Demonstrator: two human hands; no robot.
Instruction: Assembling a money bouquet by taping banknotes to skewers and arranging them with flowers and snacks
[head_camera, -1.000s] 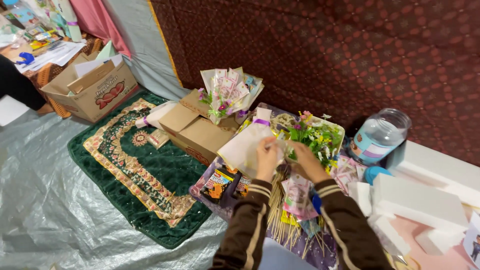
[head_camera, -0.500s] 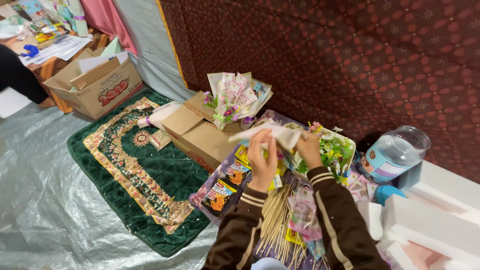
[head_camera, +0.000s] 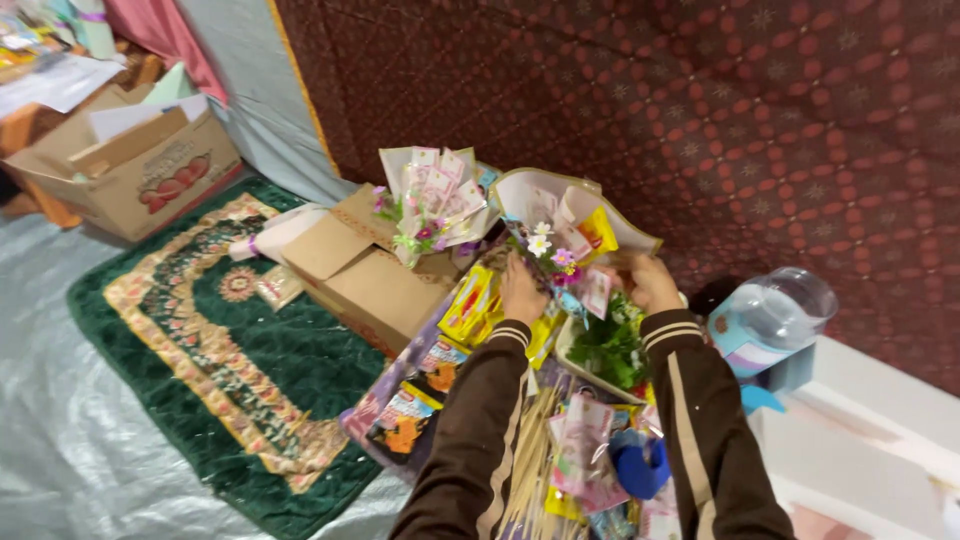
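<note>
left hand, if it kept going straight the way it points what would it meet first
Probably the paper-wrapped bouquet that the left hand already touches; beyond it, the dark red patterned wall, though depth is unclear.

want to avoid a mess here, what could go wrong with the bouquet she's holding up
Both hands, left hand and right hand, hold the paper-wrapped bouquet up over the clutter. Loose flowers or packets could slip out. Also, the finished bouquet on the cardboard box stands close and might get knocked over.

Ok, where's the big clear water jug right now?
In the head view the water jug lies tipped at right, against the dark red wall, just beyond the right hand.
</note>
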